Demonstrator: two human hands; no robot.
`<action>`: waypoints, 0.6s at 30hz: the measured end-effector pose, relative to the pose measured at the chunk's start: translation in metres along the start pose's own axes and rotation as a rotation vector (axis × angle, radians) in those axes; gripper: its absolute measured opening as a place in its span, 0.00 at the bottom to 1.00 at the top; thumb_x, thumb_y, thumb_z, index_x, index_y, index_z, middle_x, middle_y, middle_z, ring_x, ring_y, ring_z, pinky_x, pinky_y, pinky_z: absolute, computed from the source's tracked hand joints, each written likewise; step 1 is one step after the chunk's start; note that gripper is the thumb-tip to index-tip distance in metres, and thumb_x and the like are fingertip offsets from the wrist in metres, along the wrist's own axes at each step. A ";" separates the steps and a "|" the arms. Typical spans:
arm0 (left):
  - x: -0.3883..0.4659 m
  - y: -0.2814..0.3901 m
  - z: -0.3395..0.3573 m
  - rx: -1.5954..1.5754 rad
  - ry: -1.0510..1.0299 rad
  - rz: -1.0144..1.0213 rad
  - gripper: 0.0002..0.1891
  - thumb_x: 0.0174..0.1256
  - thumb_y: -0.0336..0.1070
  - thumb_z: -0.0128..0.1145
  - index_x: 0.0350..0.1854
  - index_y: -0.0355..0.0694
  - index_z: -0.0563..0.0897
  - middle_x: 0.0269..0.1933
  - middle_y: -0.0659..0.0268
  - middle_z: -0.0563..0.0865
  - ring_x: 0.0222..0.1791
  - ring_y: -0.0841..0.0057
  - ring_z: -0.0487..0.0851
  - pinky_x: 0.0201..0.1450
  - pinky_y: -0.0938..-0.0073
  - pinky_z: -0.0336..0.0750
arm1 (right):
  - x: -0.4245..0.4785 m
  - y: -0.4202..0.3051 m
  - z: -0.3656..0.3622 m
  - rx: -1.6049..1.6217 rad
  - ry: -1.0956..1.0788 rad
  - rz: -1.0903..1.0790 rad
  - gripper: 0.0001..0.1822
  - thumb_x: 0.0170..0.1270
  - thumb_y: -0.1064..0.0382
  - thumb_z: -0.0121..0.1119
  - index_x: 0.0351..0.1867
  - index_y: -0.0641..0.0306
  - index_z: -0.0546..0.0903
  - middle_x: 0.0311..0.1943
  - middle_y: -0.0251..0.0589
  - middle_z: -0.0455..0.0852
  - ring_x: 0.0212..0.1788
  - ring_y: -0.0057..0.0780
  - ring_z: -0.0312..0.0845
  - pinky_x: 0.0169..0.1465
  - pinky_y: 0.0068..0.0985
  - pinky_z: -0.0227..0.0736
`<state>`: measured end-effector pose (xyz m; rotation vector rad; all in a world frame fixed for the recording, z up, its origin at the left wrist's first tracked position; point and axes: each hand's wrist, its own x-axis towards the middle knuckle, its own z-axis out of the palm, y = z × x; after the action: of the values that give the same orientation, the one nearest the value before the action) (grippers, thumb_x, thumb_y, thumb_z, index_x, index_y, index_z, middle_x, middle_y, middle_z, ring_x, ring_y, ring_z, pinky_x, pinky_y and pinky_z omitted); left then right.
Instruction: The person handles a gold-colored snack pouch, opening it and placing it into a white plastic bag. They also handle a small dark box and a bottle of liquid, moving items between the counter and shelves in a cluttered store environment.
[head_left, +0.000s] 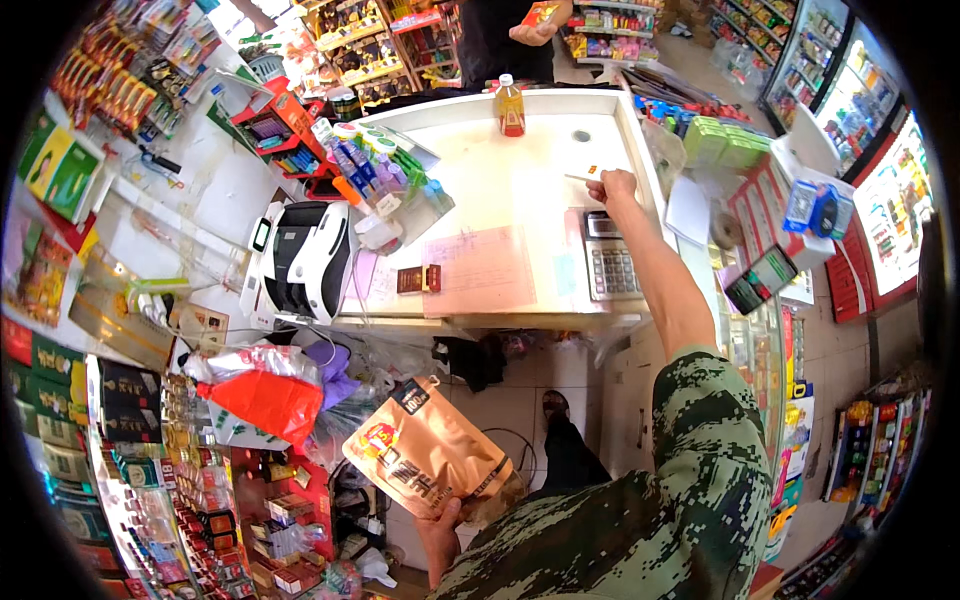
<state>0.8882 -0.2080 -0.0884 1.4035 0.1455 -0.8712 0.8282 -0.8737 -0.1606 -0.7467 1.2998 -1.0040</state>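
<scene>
My left hand (441, 534) grips the lower edge of a tan snack pouch (431, 450) with a red and yellow sticker, held below the counter's front edge. My right hand (616, 187) reaches over the white counter (480, 202), its fingers closed around one end of a thin, light-coloured item (580, 178) that I cannot identify. A calculator (613, 262) lies under my right forearm. A bottle of amber drink (509, 106) with a white cap stands at the counter's far edge. A small dark red pack (418, 279) lies on the counter near the pink paper (480, 270).
Across the counter stands a person (506, 45) holding a red and orange packet (541, 15). A banknote counter (307, 259) and bundled tubes (382, 165) occupy the counter's left. A phone (761, 279) is at right; a red plastic bag (270, 401) hangs at lower left.
</scene>
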 end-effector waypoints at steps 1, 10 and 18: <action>0.008 0.014 0.020 0.017 -0.015 -0.023 0.25 0.63 0.21 0.62 0.63 0.27 0.74 0.54 0.54 0.86 0.48 0.70 0.87 0.42 0.73 0.82 | 0.027 -0.005 0.008 -0.029 -0.004 -0.013 0.14 0.70 0.72 0.49 0.55 0.74 0.72 0.39 0.54 0.85 0.28 0.38 0.86 0.23 0.29 0.80; 0.067 0.052 0.100 0.157 -0.019 -0.086 0.23 0.62 0.21 0.64 0.61 0.25 0.77 0.53 0.56 0.86 0.47 0.72 0.85 0.47 0.71 0.80 | 0.151 0.020 0.022 -0.735 0.168 -0.190 0.33 0.58 0.59 0.70 0.59 0.76 0.71 0.52 0.69 0.82 0.55 0.57 0.81 0.59 0.43 0.77; 0.074 0.053 0.104 0.106 -0.085 -0.035 0.20 0.65 0.22 0.62 0.59 0.25 0.78 0.51 0.58 0.86 0.46 0.73 0.85 0.48 0.71 0.80 | 0.071 -0.010 0.046 -0.986 0.194 -0.506 0.34 0.59 0.56 0.67 0.65 0.71 0.71 0.58 0.68 0.77 0.63 0.55 0.75 0.65 0.43 0.72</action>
<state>0.9297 -0.3374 -0.0665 1.4639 0.0596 -0.9775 0.8704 -0.9467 -0.1744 -1.8291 1.8328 -0.7857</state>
